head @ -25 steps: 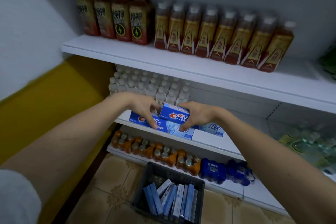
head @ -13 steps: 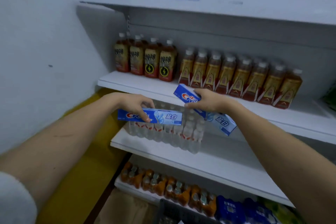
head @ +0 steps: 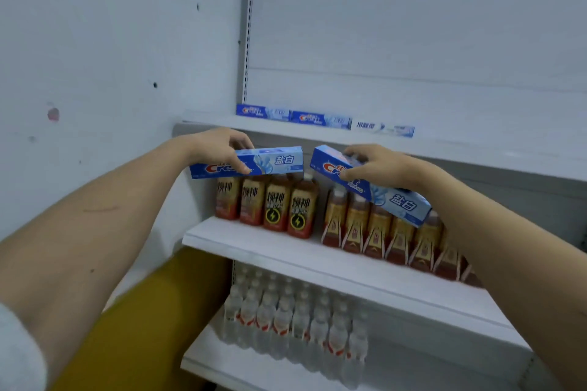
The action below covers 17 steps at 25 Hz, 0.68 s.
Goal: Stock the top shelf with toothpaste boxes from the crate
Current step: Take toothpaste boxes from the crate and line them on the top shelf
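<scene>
I am pinching a long blue cardboard toothpaste box (head: 254, 163) in my left hand (head: 219, 146), fingers curled over its top, thumb on its front, holding it level just below the white top shelf (head: 444, 149). My right hand (head: 378, 165) is gripping a second blue toothpaste box (head: 390, 197) tilted down to the right, its far end crossing my forearm. Three boxes (head: 324, 120) are lying end to end at the shelf's back. Brown drink bottles (head: 273, 203) are standing below; the clear bottles (head: 295, 324) lower down are blurring.

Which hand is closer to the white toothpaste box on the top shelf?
Right. The right hand is just below the white toothpaste box, slightly left of it; the left hand is well off to its left.
</scene>
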Tool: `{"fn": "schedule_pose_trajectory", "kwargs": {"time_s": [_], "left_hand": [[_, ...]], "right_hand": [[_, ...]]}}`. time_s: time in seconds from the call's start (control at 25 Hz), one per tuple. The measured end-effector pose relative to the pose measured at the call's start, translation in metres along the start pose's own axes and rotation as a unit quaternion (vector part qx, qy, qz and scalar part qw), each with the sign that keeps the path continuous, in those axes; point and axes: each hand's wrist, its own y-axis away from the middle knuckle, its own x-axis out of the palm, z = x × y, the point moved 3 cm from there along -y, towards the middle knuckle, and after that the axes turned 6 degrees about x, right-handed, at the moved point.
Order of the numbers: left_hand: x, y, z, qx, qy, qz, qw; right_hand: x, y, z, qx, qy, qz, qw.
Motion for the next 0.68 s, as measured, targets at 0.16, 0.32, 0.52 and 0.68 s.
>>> {"fn": "schedule_pose_trajectory", "kwargs": {"time_s": [0.16, 0.32, 0.52, 0.68], "left_hand": [[-0.032, -0.034, -0.012, 0.006, 0.027, -0.086, 0.996], [-0.046, -0.07, -0.02, 0.004, -0.007, -0.083, 0.997], [-0.071, -0.115, -0.016, 0.01, -0.027, -0.109, 0.994], [-0.09, -0.158, 0.005, 0.013, -0.056, -0.105, 0.993]], "right_hand": [[-0.043, -0.033, -0.008, -0.01, 0.02, -0.039, 0.999], [-0.07, -0.073, -0.02, -0.014, 0.023, -0.052, 0.998], [-0.092, -0.124, -0.021, -0.04, 0.038, -0.072, 0.996], [-0.104, -0.177, -0.021, -0.043, 0.061, -0.086, 0.993]]}}
